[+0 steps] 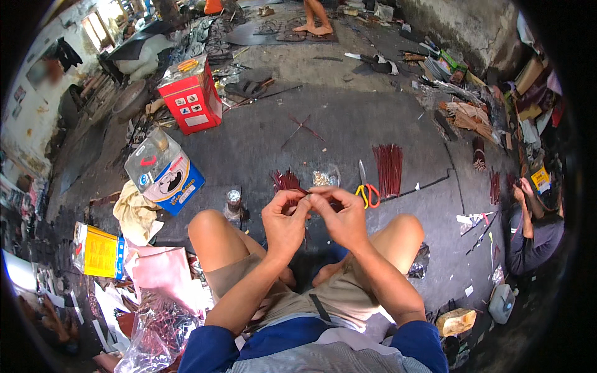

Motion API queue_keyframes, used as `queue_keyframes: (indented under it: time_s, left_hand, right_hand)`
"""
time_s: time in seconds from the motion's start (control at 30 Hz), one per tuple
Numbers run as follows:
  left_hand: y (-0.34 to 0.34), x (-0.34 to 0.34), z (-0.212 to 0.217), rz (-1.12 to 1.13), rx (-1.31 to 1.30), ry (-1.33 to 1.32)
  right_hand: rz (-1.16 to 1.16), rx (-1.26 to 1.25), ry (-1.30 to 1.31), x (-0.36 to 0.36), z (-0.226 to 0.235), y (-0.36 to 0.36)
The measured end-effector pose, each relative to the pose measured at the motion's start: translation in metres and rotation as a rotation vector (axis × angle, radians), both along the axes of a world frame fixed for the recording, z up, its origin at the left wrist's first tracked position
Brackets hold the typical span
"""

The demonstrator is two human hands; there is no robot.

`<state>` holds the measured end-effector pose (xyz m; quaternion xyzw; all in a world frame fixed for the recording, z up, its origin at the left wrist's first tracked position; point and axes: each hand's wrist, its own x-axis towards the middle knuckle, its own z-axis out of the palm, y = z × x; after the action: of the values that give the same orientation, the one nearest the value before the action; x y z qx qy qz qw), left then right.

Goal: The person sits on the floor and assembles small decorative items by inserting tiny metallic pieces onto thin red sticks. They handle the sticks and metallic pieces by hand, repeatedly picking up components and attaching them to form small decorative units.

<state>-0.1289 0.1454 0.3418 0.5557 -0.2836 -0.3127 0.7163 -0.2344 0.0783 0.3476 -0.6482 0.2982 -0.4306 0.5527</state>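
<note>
My left hand [285, 219] and my right hand [339, 217] meet above the floor between my knees, thumbs and fingertips pinched together. Between them is the end of a thin dark red strip [304, 191], mostly hidden by the fingers. Just beyond my left hand lies a loose bundle of dark red strips [286, 179]. A clear plastic container [324, 176] with small pale pieces sits behind the fingertips. To the right are scissors [367, 193] with orange and yellow handles, beside a neater bundle of dark red strips [388, 169].
Left of me stand a red tin [191, 102], a blue and white tin [168, 177], a yellow tin [99, 250] and a small jar [234, 202]. Two crossed strips [302, 128] lie farther off. Another person [535, 230] sits at right; bare feet [314, 28] show at the back.
</note>
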Motion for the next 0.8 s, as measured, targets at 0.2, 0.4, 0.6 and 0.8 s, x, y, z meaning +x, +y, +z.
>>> queue_keyframes:
  time_s: [0.2,0.4,0.6,0.8]
  left_hand:
    - [0.016,0.000,0.001,-0.102,0.051,0.115]
    - [0.023,-0.016,-0.003,0.024,0.127,0.155]
    - [0.026,-0.019,-0.029,0.173,0.119,-0.161]
    - [0.023,-0.017,-0.035,0.173,0.059,-0.090]
  right_hand:
    - [0.010,0.007,0.136,-0.015,0.005,0.014]
    - [-0.086,-0.234,0.173,-0.014,-0.003,0.029]
    - [-0.027,0.129,0.146,-0.006,-0.023,0.037]
    - [0.001,0.444,-0.034,-0.002,-0.025,0.035]
